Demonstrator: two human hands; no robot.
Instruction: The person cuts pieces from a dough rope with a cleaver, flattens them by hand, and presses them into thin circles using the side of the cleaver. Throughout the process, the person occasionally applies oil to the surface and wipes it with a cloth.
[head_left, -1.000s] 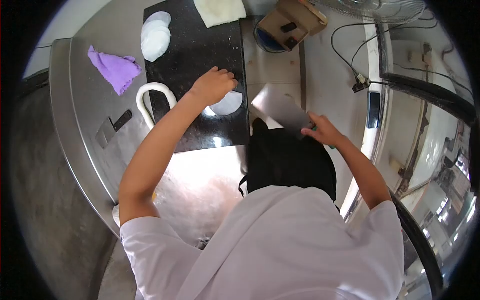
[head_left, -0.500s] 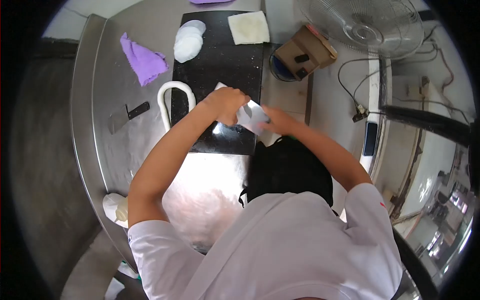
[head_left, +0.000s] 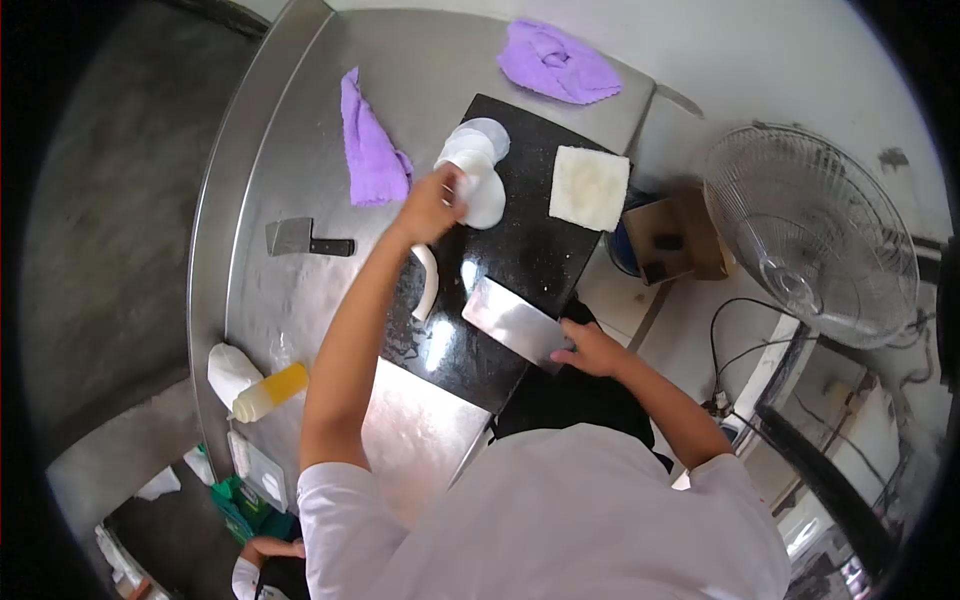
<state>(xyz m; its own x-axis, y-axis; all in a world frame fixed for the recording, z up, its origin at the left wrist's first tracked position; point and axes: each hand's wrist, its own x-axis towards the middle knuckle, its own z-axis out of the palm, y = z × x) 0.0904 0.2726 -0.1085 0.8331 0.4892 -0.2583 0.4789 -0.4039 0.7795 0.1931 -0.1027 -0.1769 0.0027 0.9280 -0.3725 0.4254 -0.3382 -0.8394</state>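
My left hand (head_left: 432,207) is at the pile of thin white round dough wrappers (head_left: 466,150) on the black board (head_left: 530,265). Its fingers are pinched at the edge of the nearest wrapper (head_left: 486,203), which overlaps the others. My right hand (head_left: 592,350) grips the end of a wide, shiny cleaver (head_left: 513,320), its blade over the near part of the board; the handle is hidden in the hand. A curved white dough rope (head_left: 428,288) lies at the board's left edge, partly behind my left forearm.
A second cleaver (head_left: 293,238) and a purple cloth (head_left: 372,150) lie on the steel table (head_left: 290,330). A folded whitish cloth (head_left: 590,188) is at the board's far right. Nearby are a yellow bottle (head_left: 270,392), a cardboard box (head_left: 680,235) and a fan (head_left: 810,240). Another person's arm (head_left: 270,548) shows lower left.
My left hand has left the cleaver blade and moved out to the wrapper pile, where another wrapper now lies. My right hand still has the cleaver. The camera view has turned.
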